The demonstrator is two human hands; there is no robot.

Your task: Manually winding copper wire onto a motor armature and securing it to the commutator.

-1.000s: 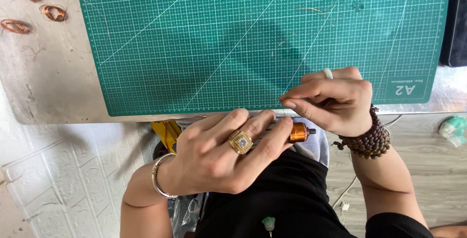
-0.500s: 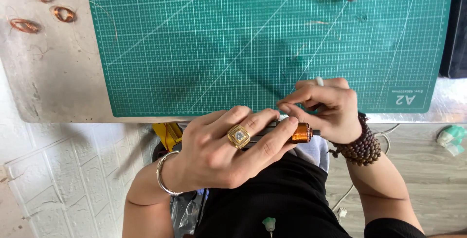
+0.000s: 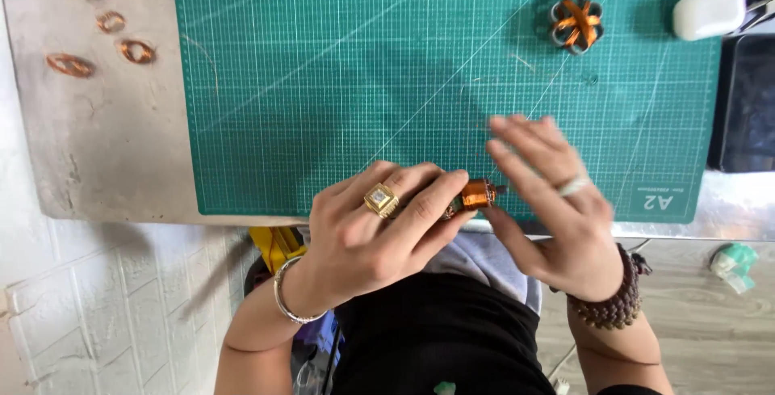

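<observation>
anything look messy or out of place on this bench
Mostly tidy. Loose copper wire loops lie scattered on the bare tabletop left of the green cutting mat, off the work surface. The left hand holds a small copper-wound part at the mat's near edge.

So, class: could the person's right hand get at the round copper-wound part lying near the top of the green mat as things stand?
Probably yes. The right hand is open, fingers spread, holding nothing, and only bare green mat lies between it and the round copper-wound part. The left hand alone grips the small copper piece.
</observation>
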